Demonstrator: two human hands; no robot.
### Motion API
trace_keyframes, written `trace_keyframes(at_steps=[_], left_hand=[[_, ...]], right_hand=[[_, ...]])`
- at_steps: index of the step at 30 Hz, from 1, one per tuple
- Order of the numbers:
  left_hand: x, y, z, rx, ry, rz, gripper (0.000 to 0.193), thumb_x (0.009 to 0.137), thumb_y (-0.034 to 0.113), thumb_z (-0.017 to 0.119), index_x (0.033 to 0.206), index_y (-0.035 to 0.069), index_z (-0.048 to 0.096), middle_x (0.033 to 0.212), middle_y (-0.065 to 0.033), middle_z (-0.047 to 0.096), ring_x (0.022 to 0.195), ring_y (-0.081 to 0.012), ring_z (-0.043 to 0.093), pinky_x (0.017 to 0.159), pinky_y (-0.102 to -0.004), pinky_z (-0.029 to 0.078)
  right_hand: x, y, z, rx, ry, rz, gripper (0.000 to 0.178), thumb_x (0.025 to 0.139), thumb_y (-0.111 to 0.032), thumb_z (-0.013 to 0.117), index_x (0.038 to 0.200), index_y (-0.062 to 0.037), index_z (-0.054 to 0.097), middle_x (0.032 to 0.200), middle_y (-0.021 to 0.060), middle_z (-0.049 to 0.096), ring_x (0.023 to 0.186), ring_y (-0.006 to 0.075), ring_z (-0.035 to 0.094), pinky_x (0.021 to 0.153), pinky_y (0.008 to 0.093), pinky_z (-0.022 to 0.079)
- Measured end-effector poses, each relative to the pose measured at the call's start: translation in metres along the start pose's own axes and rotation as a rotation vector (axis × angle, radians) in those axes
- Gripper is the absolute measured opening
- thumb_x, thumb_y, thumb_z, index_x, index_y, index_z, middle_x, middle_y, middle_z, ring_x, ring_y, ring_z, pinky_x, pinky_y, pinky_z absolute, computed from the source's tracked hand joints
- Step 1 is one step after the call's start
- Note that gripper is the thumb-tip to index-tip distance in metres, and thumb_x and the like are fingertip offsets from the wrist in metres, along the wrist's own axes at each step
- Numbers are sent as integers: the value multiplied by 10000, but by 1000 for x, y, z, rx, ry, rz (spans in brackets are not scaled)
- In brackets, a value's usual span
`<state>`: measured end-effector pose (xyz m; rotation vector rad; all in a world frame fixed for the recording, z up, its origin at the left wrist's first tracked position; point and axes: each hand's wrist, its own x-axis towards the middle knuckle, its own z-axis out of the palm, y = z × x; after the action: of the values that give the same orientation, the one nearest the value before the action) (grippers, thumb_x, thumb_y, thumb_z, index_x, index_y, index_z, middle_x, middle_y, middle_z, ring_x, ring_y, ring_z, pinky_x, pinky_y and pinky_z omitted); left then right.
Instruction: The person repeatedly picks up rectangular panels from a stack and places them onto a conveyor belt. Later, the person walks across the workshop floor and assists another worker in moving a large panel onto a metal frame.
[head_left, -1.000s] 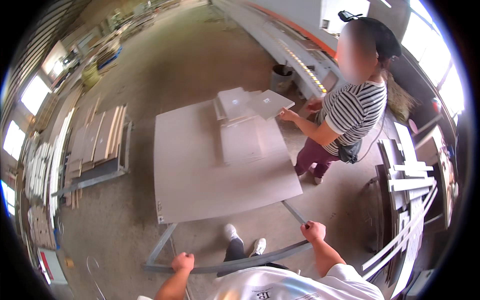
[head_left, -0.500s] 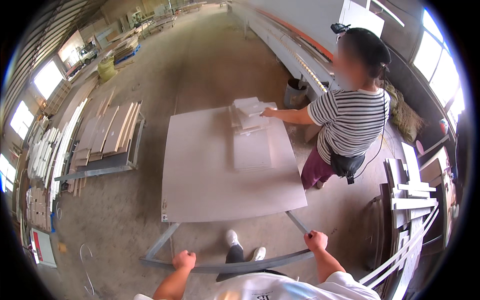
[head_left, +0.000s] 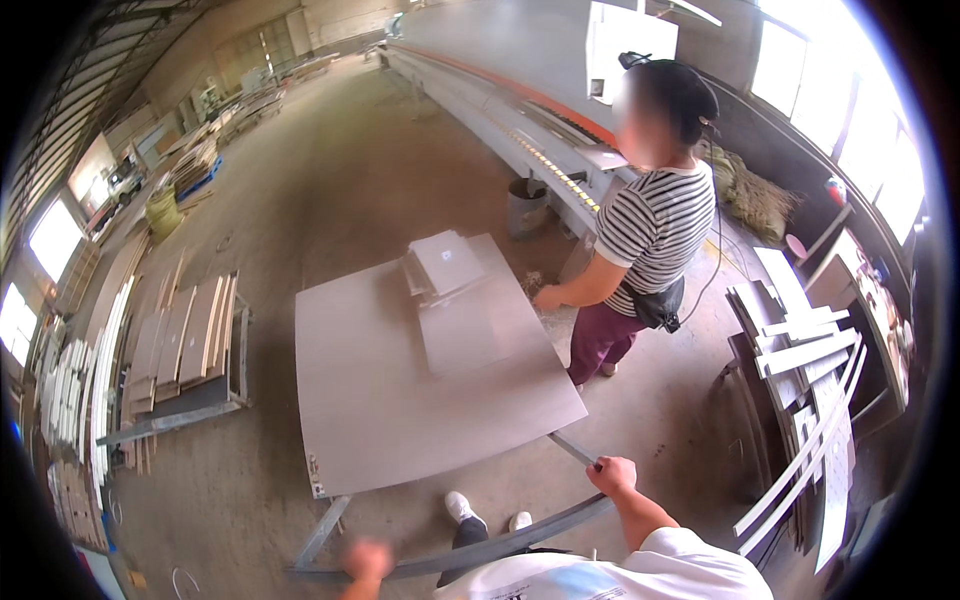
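Observation:
A grey metal cart frame (head_left: 470, 548) runs across in front of me. My right hand (head_left: 612, 475) is wrapped round its right corner. My left hand (head_left: 368, 560), smeared by motion, is at the left part of the front bar; its fingers cannot be made out. On the cart lies a large pale panel (head_left: 370, 400). Several smaller pale boards (head_left: 447, 262) are stacked on its far part, with a flat board (head_left: 470, 335) just nearer than the stack. A co-worker's hand (head_left: 548, 297) is at the panel's right edge.
The co-worker (head_left: 660, 220), in a striped shirt, stands right of the panel. Behind are a bin (head_left: 527, 208) and a long machine (head_left: 480, 85). A rack of boards (head_left: 190, 345) stands left; white strips and boards (head_left: 810, 360) are piled right.
The view has turned right, and the cart sits at more of a slant. The co-worker's hand has come off the stack to the panel's edge. My left hand has become blurred.

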<state>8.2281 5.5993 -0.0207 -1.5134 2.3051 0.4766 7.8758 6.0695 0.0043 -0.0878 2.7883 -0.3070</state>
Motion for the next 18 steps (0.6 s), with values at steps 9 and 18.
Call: trace_keyframes(at_steps=[9,18], left_hand=[[-9,0,-3,-6,69,41,301,831,362,675,913,92,779,939,-152,759,871,-360,728,767,-494,575],[28,-42,41,137,108,320,256,908,325,646,972,105,760,962,-107,736,866,-304,696,778,-463,562]], right_hand=[[-3,1,0,-10,5,-11,346,854,-479,601,843,-177,768,835,99,743,834,338,718,794,443,591],[-1,-2,0,-23,-10,6,345,860,-482,603,844,-178,766,831,96,743,825,339,717,788,442,591]])
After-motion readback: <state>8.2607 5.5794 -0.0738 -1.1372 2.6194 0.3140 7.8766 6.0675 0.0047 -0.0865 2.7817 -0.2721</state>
